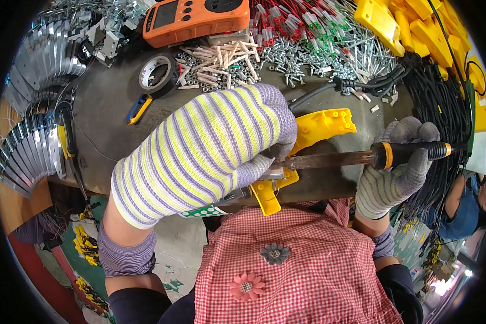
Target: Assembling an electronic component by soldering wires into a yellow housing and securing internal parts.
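Note:
My right hand (402, 162), in a grey striped knit glove, wraps round the black handle of a soldering iron (335, 160). Its rusty metal barrel points left, to beside my left fingers; the tip is hidden there. In a yellow and grey striped glove, my left hand (216, 148) is closed, thumb and fingers pinched together over the work. What they pinch is hidden. Yellow plastic housing pieces (326, 125) show beyond and below these fingers, with a small grey part (274, 174) next to the thumb. A grey cable (313, 94) runs from behind the left hand toward the upper right.
At the back lie an orange multimeter (194, 24), white sleeves (218, 62), screws (294, 62) and red-wired lights (286, 24). Black tape (157, 74) and a cutter (139, 109) sit left; metal blades (29, 148) fan out beyond. Yellow housings (416, 27) and black cables (434, 97) crowd the right.

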The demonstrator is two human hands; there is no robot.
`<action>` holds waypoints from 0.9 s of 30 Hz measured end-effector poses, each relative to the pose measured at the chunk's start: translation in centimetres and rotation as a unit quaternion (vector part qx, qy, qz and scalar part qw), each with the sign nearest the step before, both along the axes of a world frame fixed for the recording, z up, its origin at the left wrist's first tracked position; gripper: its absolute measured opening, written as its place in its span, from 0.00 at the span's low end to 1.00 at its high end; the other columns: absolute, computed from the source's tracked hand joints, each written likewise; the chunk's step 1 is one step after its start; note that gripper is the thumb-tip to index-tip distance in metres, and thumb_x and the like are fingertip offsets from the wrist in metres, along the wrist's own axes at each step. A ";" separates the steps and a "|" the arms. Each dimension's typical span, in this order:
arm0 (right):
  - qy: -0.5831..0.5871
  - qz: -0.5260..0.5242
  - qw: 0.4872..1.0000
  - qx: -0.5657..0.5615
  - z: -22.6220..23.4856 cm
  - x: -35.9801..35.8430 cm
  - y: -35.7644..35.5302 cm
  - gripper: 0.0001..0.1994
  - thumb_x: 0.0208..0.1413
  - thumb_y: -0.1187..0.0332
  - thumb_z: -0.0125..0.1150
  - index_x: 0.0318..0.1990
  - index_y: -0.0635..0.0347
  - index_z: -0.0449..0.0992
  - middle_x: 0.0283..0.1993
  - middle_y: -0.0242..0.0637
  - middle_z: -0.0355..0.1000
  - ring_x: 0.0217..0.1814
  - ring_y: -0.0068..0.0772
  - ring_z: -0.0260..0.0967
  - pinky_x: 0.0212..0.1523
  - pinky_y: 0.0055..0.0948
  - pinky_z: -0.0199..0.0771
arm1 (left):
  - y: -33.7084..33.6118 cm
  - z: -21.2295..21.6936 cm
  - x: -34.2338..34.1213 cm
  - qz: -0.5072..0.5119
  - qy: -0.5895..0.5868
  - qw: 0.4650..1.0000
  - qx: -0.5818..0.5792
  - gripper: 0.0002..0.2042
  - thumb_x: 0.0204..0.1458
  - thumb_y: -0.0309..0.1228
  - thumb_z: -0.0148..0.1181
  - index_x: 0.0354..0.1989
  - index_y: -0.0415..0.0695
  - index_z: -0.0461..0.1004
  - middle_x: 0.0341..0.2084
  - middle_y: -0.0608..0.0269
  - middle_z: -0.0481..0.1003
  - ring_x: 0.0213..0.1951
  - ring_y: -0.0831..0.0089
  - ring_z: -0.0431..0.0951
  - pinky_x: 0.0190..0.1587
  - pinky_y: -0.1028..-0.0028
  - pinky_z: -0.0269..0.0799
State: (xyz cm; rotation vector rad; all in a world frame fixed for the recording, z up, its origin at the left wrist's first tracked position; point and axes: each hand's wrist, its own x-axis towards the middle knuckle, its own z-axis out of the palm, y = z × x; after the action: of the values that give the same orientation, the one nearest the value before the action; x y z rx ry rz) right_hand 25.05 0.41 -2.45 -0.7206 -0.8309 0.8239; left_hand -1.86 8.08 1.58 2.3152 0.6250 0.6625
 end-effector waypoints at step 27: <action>-0.028 -0.074 0.996 -0.045 -0.8 -0.3 0.2 0.22 0.59 0.57 0.65 0.55 0.57 0.69 0.37 0.41 0.71 0.30 0.30 0.72 0.27 0.25 0.78 | 0.2 0.3 0.1 -0.017 -0.007 0.999 -0.042 0.08 0.42 0.25 0.67 0.32 0.43 0.76 0.34 0.58 0.75 0.37 0.57 0.77 0.41 0.65 0.75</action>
State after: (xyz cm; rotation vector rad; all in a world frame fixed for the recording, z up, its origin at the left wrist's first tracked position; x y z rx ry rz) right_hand 24.80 0.62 -3.20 -0.8783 -0.7848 0.7136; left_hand -1.72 8.27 1.93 2.2371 0.5954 0.6249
